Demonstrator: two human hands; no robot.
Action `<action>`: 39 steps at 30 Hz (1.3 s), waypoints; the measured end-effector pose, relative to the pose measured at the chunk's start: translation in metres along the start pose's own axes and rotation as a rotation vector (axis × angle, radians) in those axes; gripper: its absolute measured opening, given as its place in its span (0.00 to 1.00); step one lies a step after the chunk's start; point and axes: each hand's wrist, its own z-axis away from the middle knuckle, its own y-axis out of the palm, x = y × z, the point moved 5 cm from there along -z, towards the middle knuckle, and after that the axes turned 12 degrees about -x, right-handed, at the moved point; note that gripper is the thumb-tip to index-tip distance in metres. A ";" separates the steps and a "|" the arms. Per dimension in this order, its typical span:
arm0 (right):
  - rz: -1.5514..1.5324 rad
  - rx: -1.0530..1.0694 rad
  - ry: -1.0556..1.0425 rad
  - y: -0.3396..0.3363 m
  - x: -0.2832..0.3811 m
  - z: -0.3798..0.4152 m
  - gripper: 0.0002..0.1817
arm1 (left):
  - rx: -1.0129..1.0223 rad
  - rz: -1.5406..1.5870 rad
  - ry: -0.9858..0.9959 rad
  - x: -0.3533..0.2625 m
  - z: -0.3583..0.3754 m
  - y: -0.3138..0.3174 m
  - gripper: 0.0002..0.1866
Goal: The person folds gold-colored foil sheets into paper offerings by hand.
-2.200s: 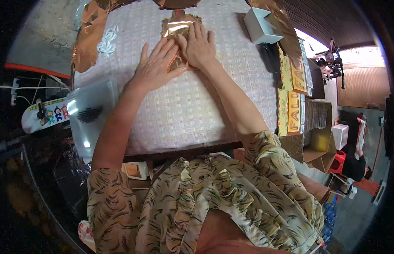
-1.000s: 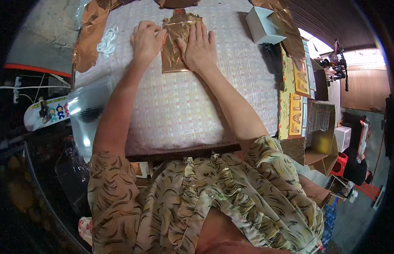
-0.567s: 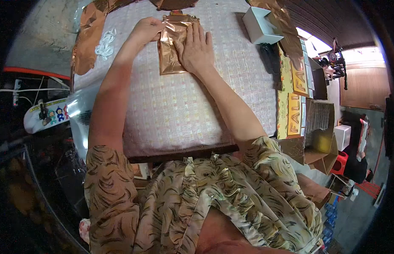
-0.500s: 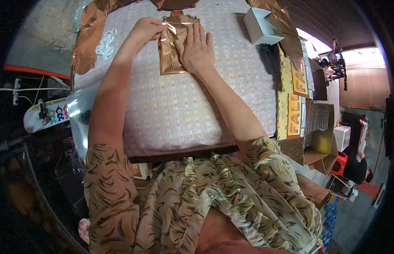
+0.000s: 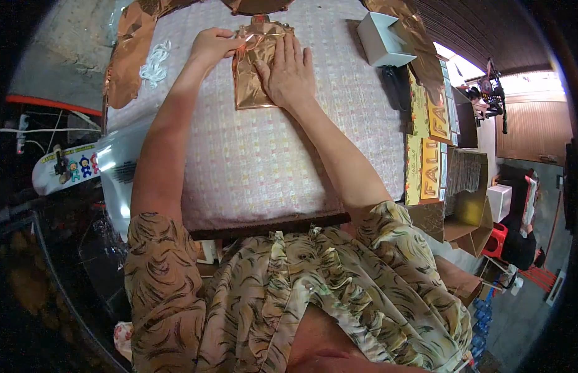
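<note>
A copper-coloured foil balloon (image 5: 253, 94), folded into a flat rectangle, lies on the quilted cloth of the table. My right hand (image 5: 290, 76) rests flat on its right half, fingers stretched away from me. At the upper left edge, my left hand (image 5: 213, 47) is closed, pinching the foil between thumb and fingers. Just beyond the folded piece shows a small red spot (image 5: 260, 19) at its top end. More copper foil (image 5: 258, 5) lies at the far edge of the table.
White ribbon (image 5: 155, 66) lies bundled at the left beside a foil piece (image 5: 124, 81). An open white box (image 5: 377, 40) stands at the far right. Printed yellow FALL packages (image 5: 431, 171) line the right edge, with a cardboard box (image 5: 469, 214) beyond. Clear plastic (image 5: 118, 180) hangs at the left.
My left hand has shifted slightly to the right and down along the foil's edge, and the foil's upper left looks more creased. My right hand stays flat in place.
</note>
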 end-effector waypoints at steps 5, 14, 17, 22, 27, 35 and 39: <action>-0.002 -0.001 0.000 0.000 0.000 -0.001 0.45 | 0.010 0.083 0.003 0.011 -0.003 -0.001 0.33; 0.008 -0.010 0.000 0.000 0.001 0.000 0.47 | -0.025 0.009 -0.007 0.000 0.005 -0.006 0.36; 0.006 -0.009 0.004 -0.002 0.001 0.000 0.48 | 0.022 0.048 -0.048 -0.002 0.009 -0.008 0.38; 0.016 -0.008 0.001 -0.002 0.001 0.000 0.48 | 0.157 0.148 -0.054 -0.010 0.033 -0.011 0.46; 0.021 -0.020 0.007 0.002 0.001 -0.001 0.49 | 0.180 0.115 0.089 -0.014 0.045 -0.008 0.49; 0.032 -0.005 -0.002 0.001 0.001 0.000 0.49 | 0.137 0.056 0.158 -0.011 0.044 -0.008 0.47; 0.036 -0.008 -0.011 -0.001 0.001 0.000 0.49 | 0.117 0.019 0.128 -0.006 0.041 -0.010 0.48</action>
